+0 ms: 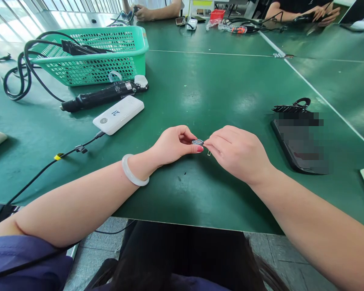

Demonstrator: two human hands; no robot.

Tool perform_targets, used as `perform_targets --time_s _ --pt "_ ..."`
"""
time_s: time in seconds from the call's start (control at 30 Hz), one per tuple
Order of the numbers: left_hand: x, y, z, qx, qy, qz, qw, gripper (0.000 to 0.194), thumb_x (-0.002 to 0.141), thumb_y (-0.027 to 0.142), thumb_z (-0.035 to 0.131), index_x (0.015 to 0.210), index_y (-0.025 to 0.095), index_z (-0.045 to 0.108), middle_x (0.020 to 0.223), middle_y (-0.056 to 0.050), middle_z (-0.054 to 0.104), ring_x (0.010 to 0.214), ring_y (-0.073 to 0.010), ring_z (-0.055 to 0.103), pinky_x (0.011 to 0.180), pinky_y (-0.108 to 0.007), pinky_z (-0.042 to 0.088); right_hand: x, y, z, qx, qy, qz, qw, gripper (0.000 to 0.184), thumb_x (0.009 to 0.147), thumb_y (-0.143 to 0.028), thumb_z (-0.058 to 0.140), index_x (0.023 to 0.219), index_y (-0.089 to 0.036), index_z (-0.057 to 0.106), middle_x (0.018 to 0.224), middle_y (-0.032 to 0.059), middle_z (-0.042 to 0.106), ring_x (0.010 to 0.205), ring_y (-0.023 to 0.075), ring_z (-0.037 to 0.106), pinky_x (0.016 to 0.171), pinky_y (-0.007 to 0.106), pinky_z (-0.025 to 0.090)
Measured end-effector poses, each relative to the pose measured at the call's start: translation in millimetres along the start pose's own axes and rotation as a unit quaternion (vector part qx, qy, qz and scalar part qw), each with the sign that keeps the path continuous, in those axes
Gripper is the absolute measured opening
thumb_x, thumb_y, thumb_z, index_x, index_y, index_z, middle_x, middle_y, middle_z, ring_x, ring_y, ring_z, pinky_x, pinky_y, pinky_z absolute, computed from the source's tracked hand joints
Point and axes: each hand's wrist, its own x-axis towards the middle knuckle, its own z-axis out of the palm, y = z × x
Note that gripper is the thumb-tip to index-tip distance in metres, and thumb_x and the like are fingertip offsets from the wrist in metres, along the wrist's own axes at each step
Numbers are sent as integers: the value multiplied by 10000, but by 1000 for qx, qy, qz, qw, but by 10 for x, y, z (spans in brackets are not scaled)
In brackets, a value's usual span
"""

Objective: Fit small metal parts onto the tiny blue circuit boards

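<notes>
Between the thumb and fingers of my left hand (175, 145) is a small grey, patterned piece (197, 142), too small for me to name its kind. The fingertips of my right hand (238, 151) are pinched together at the right end of that piece. Just under those fingertips shows a thin, pale, loop-shaped bit (209, 153); I cannot tell whether it is joined to the grey piece. Both hands are close together, low over the green table (182, 194) near its front edge. A white bangle (130, 171) circles my left wrist.
A white power bank (119, 115) with a black cable lies left, near a black corded tool (100, 96) and a green basket (87, 66). On the right are a black phone (300, 149) and a black hair claw (293, 106). Two people sit across the table.
</notes>
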Motion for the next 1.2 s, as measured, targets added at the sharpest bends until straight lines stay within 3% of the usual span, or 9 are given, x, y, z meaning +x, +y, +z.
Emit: perform_targets --time_s 0.2,0.4,0.8,0.9,1.07,1.2 --pt "8 -4 2 -12 -11 7 1000 318 580 267 792 737 140 547 782 -40 682 743 -152 633 731 -346 484 -10 0 42 41 2 17 999 289 896 -206 442 711 -183 664 740 69 652 708 183 558 612 334 433" --pt "-2 35 10 -48 -33 2 998 284 600 179 776 751 130 541 762 -26 669 743 -135 630 752 -334 486 -40 36 96 124 37 88 988 213 880 -238 495 754 -218 665 782 35 679 761 177 602 687 328 464" --pt "15 -5 -4 -76 -23 1 997 283 620 209 779 779 126 560 843 -49 676 783 -136 627 817 -360 467 -38 90 73 151 31 138 978 163 852 -267 531 805 -255 686 803 18 693 754 190 607 679 341 456" --pt "19 -20 -5 -81 -7 2 997 278 630 214 771 783 129 555 867 -52 675 789 -132 622 822 -358 465 -50 170 46 153 0 150 977 139 825 -231 551 802 -245 687 802 17 682 745 183 596 662 332 447" --pt "22 -23 4 -75 -2 8 997 280 623 203 771 767 130 542 867 -51 672 793 -130 616 819 -357 465 -76 277 71 162 -124 105 973 98 766 -192 604 786 -235 690 924 15 660 904 201 568 757 343 437" --pt "15 -5 12 -67 1 8 998 290 609 192 777 762 132 539 847 -45 671 791 -132 616 825 -362 461 -60 279 125 181 -164 112 963 108 790 -188 573 748 -225 666 846 12 638 852 179 555 714 311 424"
